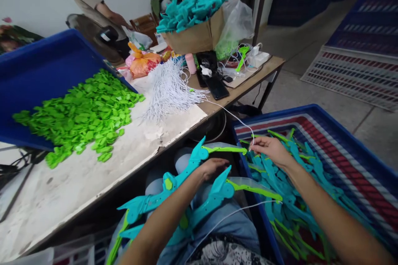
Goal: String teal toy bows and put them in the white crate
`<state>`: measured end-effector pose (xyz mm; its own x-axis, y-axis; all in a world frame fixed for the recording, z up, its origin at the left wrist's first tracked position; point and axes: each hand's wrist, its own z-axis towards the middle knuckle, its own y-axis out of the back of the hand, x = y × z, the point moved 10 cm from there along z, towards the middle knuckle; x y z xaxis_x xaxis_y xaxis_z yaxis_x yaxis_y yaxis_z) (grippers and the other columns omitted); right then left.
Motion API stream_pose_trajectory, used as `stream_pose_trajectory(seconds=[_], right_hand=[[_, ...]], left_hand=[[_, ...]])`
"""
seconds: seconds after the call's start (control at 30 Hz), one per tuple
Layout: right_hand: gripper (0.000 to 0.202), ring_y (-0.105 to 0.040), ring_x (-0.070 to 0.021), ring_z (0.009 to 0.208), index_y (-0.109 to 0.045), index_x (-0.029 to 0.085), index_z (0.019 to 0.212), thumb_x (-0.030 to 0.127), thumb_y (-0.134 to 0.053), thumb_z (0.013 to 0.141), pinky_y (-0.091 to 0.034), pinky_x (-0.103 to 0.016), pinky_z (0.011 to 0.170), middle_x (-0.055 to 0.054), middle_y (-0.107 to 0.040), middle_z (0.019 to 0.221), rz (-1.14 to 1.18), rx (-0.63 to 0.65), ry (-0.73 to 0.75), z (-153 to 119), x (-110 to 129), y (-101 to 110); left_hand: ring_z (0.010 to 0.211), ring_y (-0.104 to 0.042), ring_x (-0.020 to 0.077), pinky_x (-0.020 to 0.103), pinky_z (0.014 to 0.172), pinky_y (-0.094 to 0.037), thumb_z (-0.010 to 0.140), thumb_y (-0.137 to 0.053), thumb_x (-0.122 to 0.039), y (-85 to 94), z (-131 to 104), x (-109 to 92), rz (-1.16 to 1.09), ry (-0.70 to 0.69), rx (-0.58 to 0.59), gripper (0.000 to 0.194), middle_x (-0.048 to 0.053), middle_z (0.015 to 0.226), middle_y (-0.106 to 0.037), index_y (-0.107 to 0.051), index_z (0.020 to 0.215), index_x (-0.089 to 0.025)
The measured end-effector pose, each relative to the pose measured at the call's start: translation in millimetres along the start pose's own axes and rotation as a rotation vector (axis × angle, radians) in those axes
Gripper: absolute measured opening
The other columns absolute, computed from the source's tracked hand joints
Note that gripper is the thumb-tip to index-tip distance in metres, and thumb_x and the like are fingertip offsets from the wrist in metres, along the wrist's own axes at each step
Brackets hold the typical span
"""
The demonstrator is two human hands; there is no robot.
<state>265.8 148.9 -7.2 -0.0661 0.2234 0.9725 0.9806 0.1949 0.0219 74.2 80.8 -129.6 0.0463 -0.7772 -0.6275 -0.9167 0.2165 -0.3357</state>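
We hold both bare forearms out in front. Our left forearm (pixel 168 213) rises from the bottom edge, left of centre, and slants up to the right; its wrist (pixel 200 176) leads to our left hand (pixel 214 168) near the middle, back upward, fingers pointing right, grip partly hidden. Our right forearm (pixel 329 205) enters from the lower right corner, slanting up and left to our right hand (pixel 271 149), its thumb and fingers pinched together.
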Motion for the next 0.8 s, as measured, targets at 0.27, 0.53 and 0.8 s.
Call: stream_pose_trajectory(seconds=[0.27,0.53,0.8], right_hand=[[0.034,-0.052,-0.0102,0.052,-0.064,0.014,0.073,0.046,-0.073,0.065,-0.041,-0.023,0.051,-0.001,-0.062,0.06,-0.064,-0.108,0.11,12.4,-11.2,0.3],[0.013,-0.059,-0.0123,0.064,-0.066,0.018,0.078,0.029,-0.062,0.079,-0.046,-0.025,0.063,-0.001,-0.067,0.071,-0.463,-0.275,0.396,-5.9,2.3,-1.0],[0.013,-0.059,-0.0148,0.071,-0.064,0.019,0.074,0.025,-0.06,0.085,-0.046,-0.027,0.066,-0.003,-0.066,0.074,-0.666,-0.271,0.569,-29.5,3.5,-15.1]], left_hand=[[0.074,-0.066,0.02,0.031,0.069,-0.049,0.073,-0.072,-0.017,-37.6,35.1,-19.3,-0.11,-0.056,0.11,0.029,0.012,0.083,-0.07,-0.066,0.101,-0.009],[0.075,-0.066,0.0175,0.028,0.072,-0.05,0.076,-0.071,-0.019,-49.3,42.8,-27.8,-0.151,-0.08,0.153,0.014,0.012,0.085,-0.071,-0.069,0.084,-0.008],[0.074,-0.067,0.0189,0.03,0.073,-0.051,0.075,-0.073,-0.021,-61.3,41.4,-24.7,-0.098,-0.053,0.197,0.019,0.013,0.084,-0.072,-0.069,0.087,-0.008]])
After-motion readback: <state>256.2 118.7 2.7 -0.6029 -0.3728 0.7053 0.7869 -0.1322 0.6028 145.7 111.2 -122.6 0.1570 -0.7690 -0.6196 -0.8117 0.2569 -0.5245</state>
